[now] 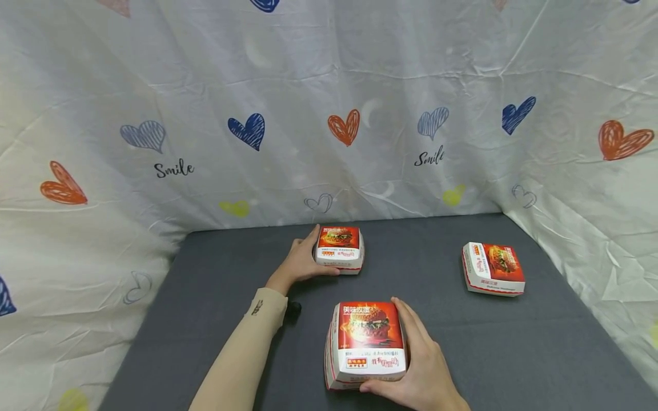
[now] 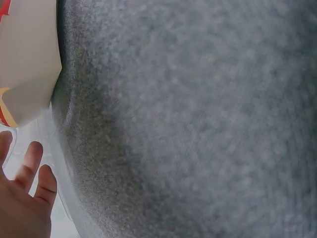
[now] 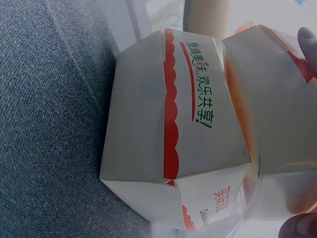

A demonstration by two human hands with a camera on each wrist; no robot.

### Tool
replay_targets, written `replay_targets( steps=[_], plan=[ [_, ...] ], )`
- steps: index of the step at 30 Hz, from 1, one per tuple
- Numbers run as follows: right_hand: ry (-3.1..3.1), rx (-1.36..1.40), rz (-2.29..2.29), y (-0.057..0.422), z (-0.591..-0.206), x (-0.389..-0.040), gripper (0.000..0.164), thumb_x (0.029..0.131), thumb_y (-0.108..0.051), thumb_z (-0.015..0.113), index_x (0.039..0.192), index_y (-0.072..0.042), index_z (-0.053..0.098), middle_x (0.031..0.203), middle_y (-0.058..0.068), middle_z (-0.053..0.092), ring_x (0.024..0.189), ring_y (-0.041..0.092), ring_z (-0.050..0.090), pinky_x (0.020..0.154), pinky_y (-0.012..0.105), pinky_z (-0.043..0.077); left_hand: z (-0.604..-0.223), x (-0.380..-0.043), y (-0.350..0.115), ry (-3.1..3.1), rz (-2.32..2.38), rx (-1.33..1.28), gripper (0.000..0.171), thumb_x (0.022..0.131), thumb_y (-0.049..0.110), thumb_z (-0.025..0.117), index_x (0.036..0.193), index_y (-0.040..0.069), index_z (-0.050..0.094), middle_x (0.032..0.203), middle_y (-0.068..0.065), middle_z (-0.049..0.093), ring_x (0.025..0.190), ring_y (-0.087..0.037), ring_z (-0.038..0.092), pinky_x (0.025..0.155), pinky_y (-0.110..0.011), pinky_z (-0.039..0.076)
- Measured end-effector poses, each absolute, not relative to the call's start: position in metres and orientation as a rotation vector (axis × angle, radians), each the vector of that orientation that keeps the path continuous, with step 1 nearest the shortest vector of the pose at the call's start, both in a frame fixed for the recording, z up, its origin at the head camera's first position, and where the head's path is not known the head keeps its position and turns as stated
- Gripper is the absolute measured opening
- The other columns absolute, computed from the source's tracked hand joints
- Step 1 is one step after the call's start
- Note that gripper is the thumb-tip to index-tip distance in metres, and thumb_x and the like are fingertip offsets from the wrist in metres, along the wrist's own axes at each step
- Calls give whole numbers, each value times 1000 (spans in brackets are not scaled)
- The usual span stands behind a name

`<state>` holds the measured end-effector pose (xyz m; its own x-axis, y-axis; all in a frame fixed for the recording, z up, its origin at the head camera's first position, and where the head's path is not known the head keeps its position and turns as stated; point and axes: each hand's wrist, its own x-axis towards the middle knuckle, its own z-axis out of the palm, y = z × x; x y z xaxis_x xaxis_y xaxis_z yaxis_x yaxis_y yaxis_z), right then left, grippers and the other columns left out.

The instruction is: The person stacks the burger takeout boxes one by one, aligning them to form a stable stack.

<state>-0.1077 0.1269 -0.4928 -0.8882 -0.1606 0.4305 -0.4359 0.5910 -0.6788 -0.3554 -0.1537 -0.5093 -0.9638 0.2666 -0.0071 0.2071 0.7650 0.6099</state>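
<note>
My right hand [image 1: 424, 365] grips a red-and-white burger box [image 1: 371, 359] near the front of the table. In the right wrist view, this upper box [image 3: 282, 104] rests on a lower burger box [image 3: 143, 114], with fingertips at the upper one's sides. The lower box stands on the grey cloth. Farther back, my left hand [image 1: 303, 260] reaches round the left side of another burger box [image 1: 339, 252], thumb along its front edge. In the left wrist view, the fingers of the left hand [image 2: 25, 198] are spread and slightly bent beside the box [image 2: 29, 59].
Another burger box [image 1: 493, 269] sits turned at the right of the dark grey table [image 1: 416, 279]. A white curtain [image 1: 288, 74] printed with hearts hangs behind the table and along both sides.
</note>
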Motion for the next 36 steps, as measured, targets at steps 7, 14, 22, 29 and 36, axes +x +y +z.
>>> replay_targets(
  steps=[7, 14, 22, 29, 36],
  plan=[
    [-2497, 500, 1197, 127, -492, -108, 139, 59, -67, 99, 169, -25, 25, 164, 3, 43, 123, 19, 63, 96, 44, 59, -511, -356, -152, 2855, 999, 374, 140, 67, 68, 93, 172, 18, 16, 162, -15, 44, 144, -38, 35, 113, -60, 42],
    [-2482, 506, 1174, 128, -493, -109, 141, 57, -67, 99, 169, -24, 26, 164, 3, 43, 123, 20, 64, 95, 44, 59, -506, -359, -149, 2847, 979, 391, 143, 66, 66, 95, 173, 23, 9, 166, -14, 37, 147, -38, 30, 114, -63, 39],
    [-2468, 532, 1209, 128, -496, -109, 141, 58, -64, 100, 170, -23, 25, 164, 4, 43, 117, 18, 66, 92, 41, 60, -506, -366, -147, 2803, 963, 454, 141, 66, 62, 96, 173, 25, 12, 161, -21, 35, 146, -37, 31, 114, -63, 40],
    [-2459, 543, 1214, 126, -496, -107, 140, 58, -65, 100, 169, -23, 25, 163, 3, 43, 116, 17, 66, 92, 41, 60, -501, -360, -149, 2824, 984, 466, 133, 68, 57, 97, 172, 21, 21, 158, -21, 37, 143, -37, 31, 112, -63, 41],
    [-2451, 538, 1198, 126, -495, -107, 140, 57, -65, 100, 169, -22, 27, 163, 3, 44, 119, 18, 66, 94, 43, 60, -500, -355, -154, 2915, 1021, 432, 139, 66, 61, 97, 172, 17, 19, 162, -15, 43, 139, -35, 34, 111, -59, 42]
  ],
)
